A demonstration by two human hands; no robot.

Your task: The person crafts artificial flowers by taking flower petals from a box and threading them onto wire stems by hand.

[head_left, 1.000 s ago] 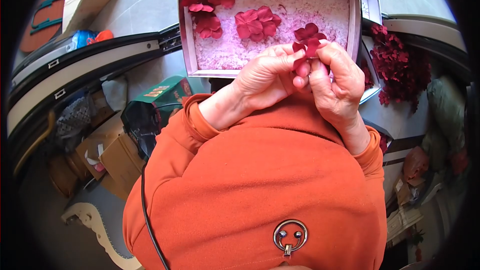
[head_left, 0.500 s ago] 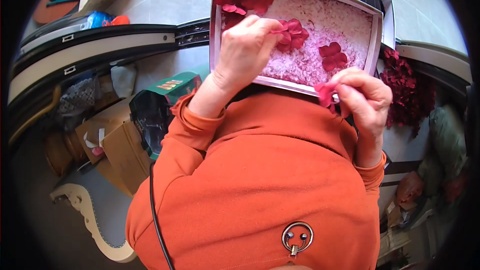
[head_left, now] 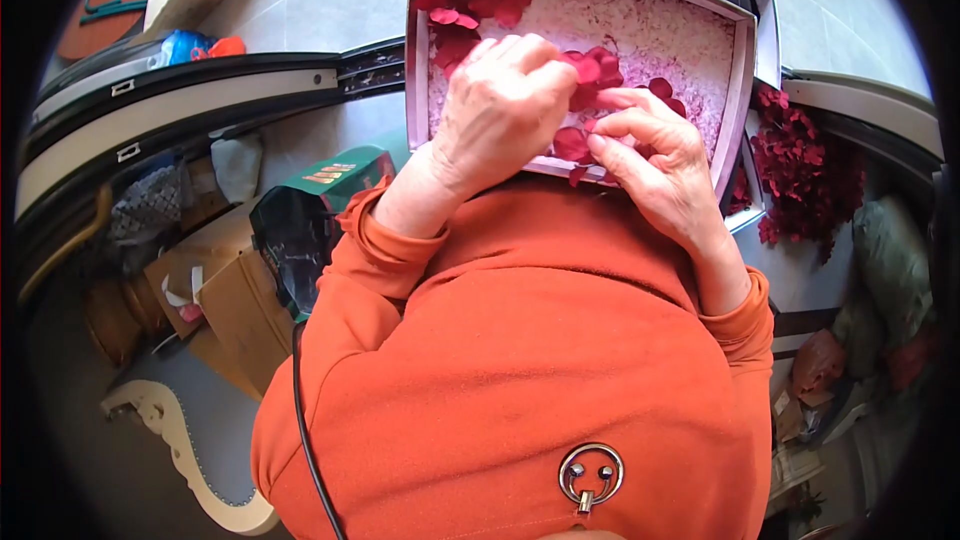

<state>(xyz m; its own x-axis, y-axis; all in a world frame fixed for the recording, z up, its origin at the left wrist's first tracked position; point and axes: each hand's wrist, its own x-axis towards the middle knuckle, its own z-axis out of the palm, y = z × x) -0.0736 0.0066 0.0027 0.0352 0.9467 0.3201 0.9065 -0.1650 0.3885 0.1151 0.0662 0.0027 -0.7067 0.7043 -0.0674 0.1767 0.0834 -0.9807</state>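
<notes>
Upper centre: left hand [head_left: 500,110] and right hand [head_left: 655,155], fingers closed on red petals [head_left: 580,105] over the tray [head_left: 735,90]. Several finished flowers [head_left: 475,0] lie upper left; loose petals remain, work seemingly midway.

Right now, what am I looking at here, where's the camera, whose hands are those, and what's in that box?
The camera sits on a person's head and looks down, so the orange top filling the lower picture is their own chest. The round, bent edges come from the wide lens. Both hands are theirs: the left hand and the right hand meet over a shallow box lined with pale pink scraps. Red fabric flowers lie inside it, and the fingers of both hands pinch red petals near its front edge. A pile of dark red flowers lies to the right, with cardboard boxes on the floor at left.
</notes>
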